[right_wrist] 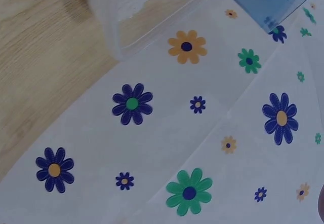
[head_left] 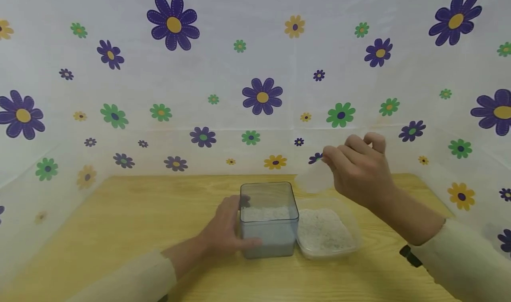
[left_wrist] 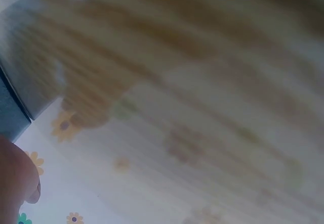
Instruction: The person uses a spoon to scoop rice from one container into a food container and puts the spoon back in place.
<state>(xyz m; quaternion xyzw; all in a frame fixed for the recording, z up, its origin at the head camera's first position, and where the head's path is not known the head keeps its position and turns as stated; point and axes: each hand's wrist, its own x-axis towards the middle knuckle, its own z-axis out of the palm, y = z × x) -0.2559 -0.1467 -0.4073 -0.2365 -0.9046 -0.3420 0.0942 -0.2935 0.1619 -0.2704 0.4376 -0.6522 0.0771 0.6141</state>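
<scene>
A square, see-through blue-grey container [head_left: 268, 241] stands on the table with white grains, rice by their look, inside. My left hand [head_left: 221, 231] grips its left side, thumb across the front and fingers toward the back. Touching or close beside it on the right sits a clear plastic tub [head_left: 356, 244] heaped with the same white grains [head_left: 325, 231]. Above the tub, my right hand [head_left: 359, 173] pinches a translucent white scoop-like piece [head_left: 315, 178] between thumb and fingers. In the right wrist view only the tub [right_wrist: 114, 31] and the container's corner [right_wrist: 266, 13] show.
The wooden table [head_left: 131, 222] extends left of the container and in front of both vessels. A white cloth [head_left: 223, 62] printed with flowers rises behind the table and along both sides. A dark strap [head_left: 411, 255] shows below the right sleeve.
</scene>
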